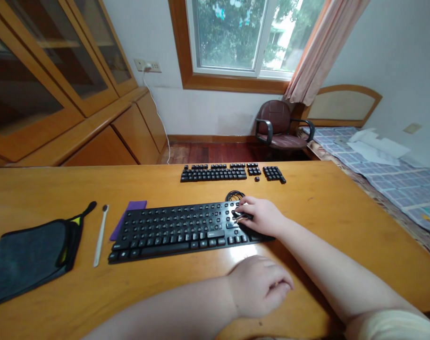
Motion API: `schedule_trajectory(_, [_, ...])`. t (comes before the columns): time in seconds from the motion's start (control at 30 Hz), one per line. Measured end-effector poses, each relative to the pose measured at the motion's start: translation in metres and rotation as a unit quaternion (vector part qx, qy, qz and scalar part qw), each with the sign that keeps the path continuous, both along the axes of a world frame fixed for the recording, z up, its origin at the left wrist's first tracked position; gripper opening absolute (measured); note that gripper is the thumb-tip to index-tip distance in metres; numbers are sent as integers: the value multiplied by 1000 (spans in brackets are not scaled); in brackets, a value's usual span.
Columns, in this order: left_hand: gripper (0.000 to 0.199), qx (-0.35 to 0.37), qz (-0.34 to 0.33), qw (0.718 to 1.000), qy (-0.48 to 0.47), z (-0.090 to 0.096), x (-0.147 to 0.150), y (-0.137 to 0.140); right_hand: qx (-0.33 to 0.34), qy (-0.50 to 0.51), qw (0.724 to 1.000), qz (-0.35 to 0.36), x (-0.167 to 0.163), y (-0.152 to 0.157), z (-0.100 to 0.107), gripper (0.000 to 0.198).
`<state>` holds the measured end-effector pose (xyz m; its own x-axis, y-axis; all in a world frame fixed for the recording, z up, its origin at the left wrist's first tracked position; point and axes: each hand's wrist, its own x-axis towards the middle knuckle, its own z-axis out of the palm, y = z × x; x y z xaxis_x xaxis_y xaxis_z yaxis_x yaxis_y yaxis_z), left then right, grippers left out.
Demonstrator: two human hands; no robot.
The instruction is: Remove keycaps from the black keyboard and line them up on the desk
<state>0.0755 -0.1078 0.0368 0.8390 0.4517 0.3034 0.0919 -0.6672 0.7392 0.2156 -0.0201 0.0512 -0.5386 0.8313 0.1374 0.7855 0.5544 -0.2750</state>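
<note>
A black keyboard (172, 247) lies across the desk, many switch posts bare in its upper rows and caps along its front rows. Over the keyboard's right part, my right hand (262, 216) pinches a small dark tool with thin shiny wire ends, seemingly a keycap puller (246, 216); its tips touch or hover just above the keys. In front of the keyboard, my left hand (259, 285) rests near the desk with fingers curled inward, hiding whatever may be inside. Behind lie loose black keycaps (215, 174), set out in keyboard order.
At left are a dark grey cloth (30, 255), a white-handled toothbrush (100, 236) and a purple cloth (137, 205) partly under the keyboard. A coiled black cable (234, 195) sits behind it. Past the wooden desk (328, 203) stand a chair (276, 120) and a bed (377, 160).
</note>
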Motion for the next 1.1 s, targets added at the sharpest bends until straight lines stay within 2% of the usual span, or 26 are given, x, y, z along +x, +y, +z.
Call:
schedule_trajectory(0.17, [15, 11, 22, 1000, -8, -1, 0, 0, -40, -23, 998, 52, -9, -7, 0, 20])
schedule_trajectory(0.5, [15, 0, 17, 1000, -20, -1, 0, -1, -44, -114, 992, 31, -17, -9, 7, 22])
schedule_trajectory(0.67, [17, 1, 18, 1000, 7, 1, 0, 0, -53, -163, 985, 26, -4, -6, 17, 16])
schedule_trajectory(0.83, [18, 30, 26, 998, 56, 5, -1, 1, -57, -179, 982, -11, 14, -2, 25, 7])
schedule_trajectory(0.97, [29, 119, 94, 980, 130, 4, 0, -7, -62, -90, 994, 5, 22, 0, 35, 16])
schedule_trajectory(1.03, [43, 167, 143, 959, 179, 1, 1, -13, -48, 16, 998, 33, 22, -1, 38, 25])
schedule_trajectory(1.1, [51, 190, 176, 939, 225, -3, 2, -17, -29, 125, 991, 41, 21, -3, 36, 34])
